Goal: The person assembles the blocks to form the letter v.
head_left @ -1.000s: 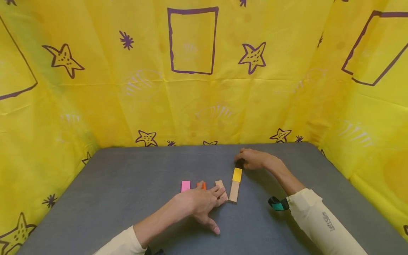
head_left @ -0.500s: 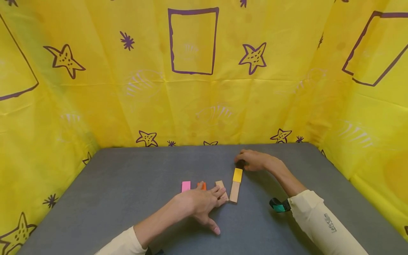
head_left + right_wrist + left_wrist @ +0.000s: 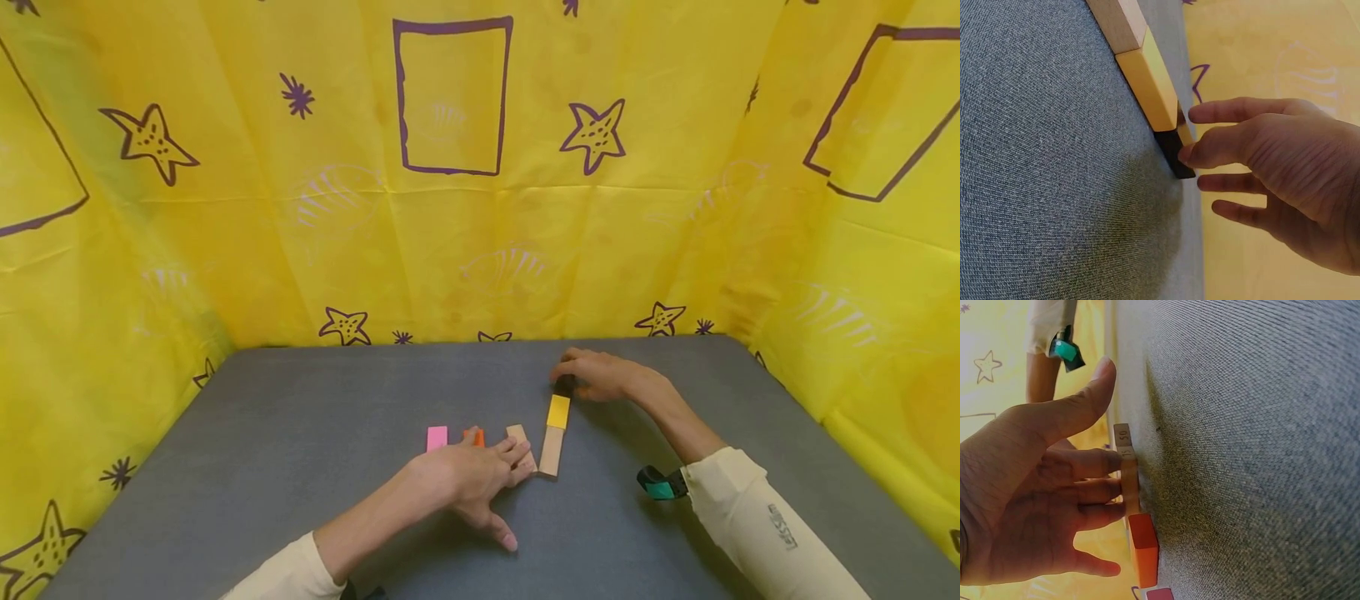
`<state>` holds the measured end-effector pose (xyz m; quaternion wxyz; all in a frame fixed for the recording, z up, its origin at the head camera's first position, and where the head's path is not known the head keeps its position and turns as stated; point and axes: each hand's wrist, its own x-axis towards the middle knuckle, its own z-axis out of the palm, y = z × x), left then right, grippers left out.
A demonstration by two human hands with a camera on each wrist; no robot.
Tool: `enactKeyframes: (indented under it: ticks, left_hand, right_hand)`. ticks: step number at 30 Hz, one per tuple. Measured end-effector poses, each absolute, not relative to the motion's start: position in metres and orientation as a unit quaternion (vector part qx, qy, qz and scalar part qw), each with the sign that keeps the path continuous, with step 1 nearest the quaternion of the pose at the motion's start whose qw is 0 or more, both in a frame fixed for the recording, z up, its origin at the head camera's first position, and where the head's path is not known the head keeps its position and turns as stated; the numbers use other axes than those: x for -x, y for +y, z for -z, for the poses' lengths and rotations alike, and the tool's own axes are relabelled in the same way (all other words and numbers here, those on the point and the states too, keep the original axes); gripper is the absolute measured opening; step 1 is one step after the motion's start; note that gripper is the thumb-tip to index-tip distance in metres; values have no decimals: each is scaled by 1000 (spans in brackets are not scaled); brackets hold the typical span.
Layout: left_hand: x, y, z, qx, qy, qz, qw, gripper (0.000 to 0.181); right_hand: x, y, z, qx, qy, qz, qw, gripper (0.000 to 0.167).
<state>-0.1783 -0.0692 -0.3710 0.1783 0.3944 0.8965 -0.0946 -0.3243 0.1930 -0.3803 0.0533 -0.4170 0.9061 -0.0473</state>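
My right hand [image 3: 600,375] pinches a black block [image 3: 564,387] at the far end of a row, its thumb on the block in the right wrist view [image 3: 1172,153]. Against that block lies a yellow block [image 3: 558,412], then a plain wooden block [image 3: 551,452]. A second wooden block [image 3: 516,432] lies slanted beside the row, under the fingertips of my left hand [image 3: 472,479]. The left fingers are extended, and they partly cover an orange block [image 3: 478,437]. Left of it is a pink block [image 3: 437,437], partly behind the hand. In the left wrist view, numbers show on wooden block ends [image 3: 1122,434].
The blocks lie on a grey cloth-covered table [image 3: 315,417]. Yellow cloth [image 3: 450,250] with purple starfish drawings encloses the back and both sides. A black and green strap [image 3: 660,485] hangs at the right sleeve [image 3: 765,517].
The right forearm and sleeve have shifted very slightly to the right. Both hands and the blocks stay in place.
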Motion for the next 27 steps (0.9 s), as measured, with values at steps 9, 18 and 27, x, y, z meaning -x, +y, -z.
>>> enactKeyframes:
  ticks: [9, 18, 27]
  left_hand:
    - [179, -70, 371, -394, 896, 88, 182, 97]
    - [178, -70, 371, -396, 896, 93, 176, 97]
    - [178, -70, 370, -395, 896, 96, 180, 97]
  right_hand:
    - [327, 190, 384, 430, 900, 47, 63, 35]
    - [324, 189, 383, 425, 901, 48, 66, 35]
    - [324, 190, 383, 432, 899, 46, 50, 39]
